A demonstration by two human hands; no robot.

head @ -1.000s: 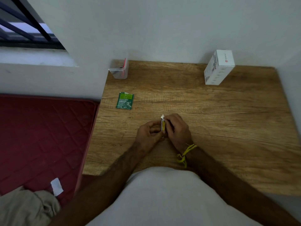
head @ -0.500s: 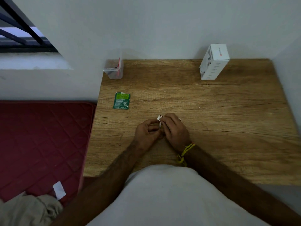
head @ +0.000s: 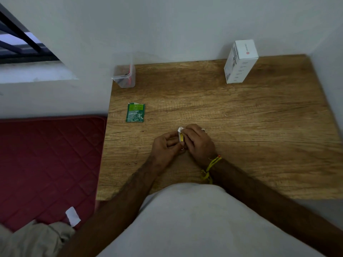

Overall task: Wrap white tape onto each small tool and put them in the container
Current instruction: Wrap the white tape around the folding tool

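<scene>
- Yellow and small, the tool (head: 181,138) is standing upright between the two hands, near the middle of the wooden table (head: 250,127), with a scrap of white tape (head: 180,129) sticking out at its far end.
- The left hand (head: 165,145) is curling its fingers round the tool from the left side, gripping it.
- The right hand (head: 199,140) is closing on the tool from the right, its fingertips pinching at the tape end; both hands are touching each other around the tool.
- A yellow thread band (head: 210,166) is hanging at the right wrist.
- The clear plastic container (head: 124,76) is sitting at the far left corner of the table, well apart from the hands, with something dark and a red strip inside that cannot be made out.
- A green sachet (head: 135,112) is lying flat on the table between the container and the hands, to the left.
- A white carton (head: 240,61) is standing upright at the far right, near the wall.
- White walls are enclosing the table on the far and right sides; a barred window (head: 20,41) is showing at the far left.
- A dark red quilted mattress (head: 46,164) is lying left of the table, with a white slip (head: 73,216) and beige cloth (head: 33,240) at its near edge.
</scene>
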